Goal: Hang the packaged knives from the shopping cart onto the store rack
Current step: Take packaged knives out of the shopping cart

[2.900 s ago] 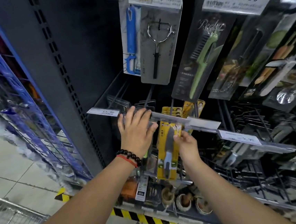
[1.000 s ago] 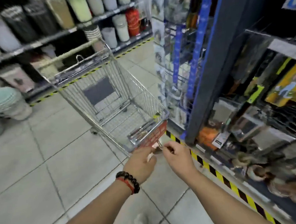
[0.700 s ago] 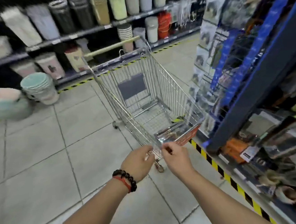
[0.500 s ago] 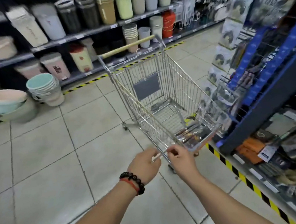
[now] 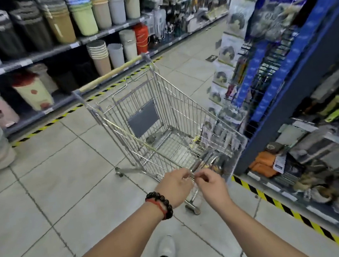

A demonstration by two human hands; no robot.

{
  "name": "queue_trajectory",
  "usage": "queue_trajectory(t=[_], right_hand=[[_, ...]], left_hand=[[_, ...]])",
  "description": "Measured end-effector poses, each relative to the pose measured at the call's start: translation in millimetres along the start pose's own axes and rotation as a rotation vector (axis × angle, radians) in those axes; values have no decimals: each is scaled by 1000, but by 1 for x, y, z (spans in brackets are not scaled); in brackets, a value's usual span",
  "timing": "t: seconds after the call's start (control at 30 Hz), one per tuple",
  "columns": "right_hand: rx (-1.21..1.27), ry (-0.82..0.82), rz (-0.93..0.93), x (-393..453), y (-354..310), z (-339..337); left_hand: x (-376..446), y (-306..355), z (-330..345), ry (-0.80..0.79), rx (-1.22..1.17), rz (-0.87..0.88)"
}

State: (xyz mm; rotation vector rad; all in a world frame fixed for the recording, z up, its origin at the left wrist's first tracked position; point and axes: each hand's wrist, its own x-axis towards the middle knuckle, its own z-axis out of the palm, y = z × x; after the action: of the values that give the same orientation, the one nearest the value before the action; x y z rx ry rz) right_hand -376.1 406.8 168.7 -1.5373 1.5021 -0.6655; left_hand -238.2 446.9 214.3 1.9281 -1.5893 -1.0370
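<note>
Several packaged knives (image 5: 210, 160) lie in the near end of the shopping cart (image 5: 159, 117), just beyond both grips, so by my reading hanging work remains; the store rack (image 5: 318, 138) stands to the right of the grips. The left hand (image 5: 175, 186) and right hand (image 5: 212, 184) meet at the cart's near rim, fingers curled and almost touching. Whether either grip actually clamps the rim, blur leaves unclear.

Wire shopping cart (image 5: 163, 116) on tiled floor (image 5: 55, 180), packaged knives (image 5: 209, 161) in its near end. Left hand (image 5: 175, 186) and right hand (image 5: 212, 185), fingers curled, meet at the cart's near rim. Store rack (image 5: 297, 87) stands just right.
</note>
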Motion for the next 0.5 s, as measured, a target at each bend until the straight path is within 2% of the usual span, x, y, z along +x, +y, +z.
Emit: queue_trajectory(t=[0.07, 0.3, 0.5], right_hand=[[34, 37, 7, 30, -10, 11], [158, 78, 106, 118, -55, 52], [186, 102, 158, 166, -83, 69]], left_hand=[[28, -8, -20, -18, 60, 50], [113, -46, -100, -7, 101, 18], [183, -51, -128, -106, 71, 80]])
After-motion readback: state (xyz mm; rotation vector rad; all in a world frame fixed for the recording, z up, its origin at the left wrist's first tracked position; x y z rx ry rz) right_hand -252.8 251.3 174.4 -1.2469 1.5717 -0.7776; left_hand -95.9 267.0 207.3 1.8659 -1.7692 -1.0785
